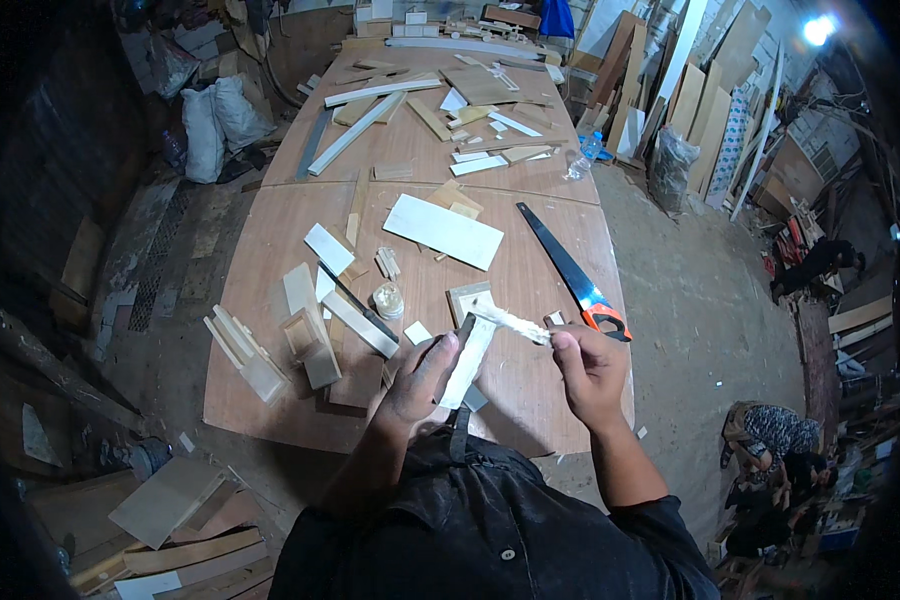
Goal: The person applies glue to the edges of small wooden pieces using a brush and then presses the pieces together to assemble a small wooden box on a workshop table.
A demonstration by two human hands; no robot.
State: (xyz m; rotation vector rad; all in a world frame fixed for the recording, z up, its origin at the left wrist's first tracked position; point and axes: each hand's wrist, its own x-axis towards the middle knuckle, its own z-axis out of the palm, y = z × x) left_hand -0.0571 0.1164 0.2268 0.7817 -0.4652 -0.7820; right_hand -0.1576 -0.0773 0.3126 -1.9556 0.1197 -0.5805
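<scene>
My left hand [417,385] is closed round a short wooden block [465,368] whose upper face is coated white. In a pinch, my right hand [592,378] holds a thin stick [518,325] smeared with whitish paste. The stick's far end reaches the top end of the block. Just beyond, a small pale wooden piece [467,298] lies on the table. A small open jar [388,300] with pale contents stands beyond my left hand. To the far right of my hands rests a handsaw [568,270] with an orange and black handle.
The wooden worktable [530,400] carries a white board [443,231], a dark, slim tool [360,305], stacked offcuts [248,355] on the left and long strips [358,130] farther off. White sacks [220,125] stand at the left. A person [818,265] is at the right; leaning boards line the back right.
</scene>
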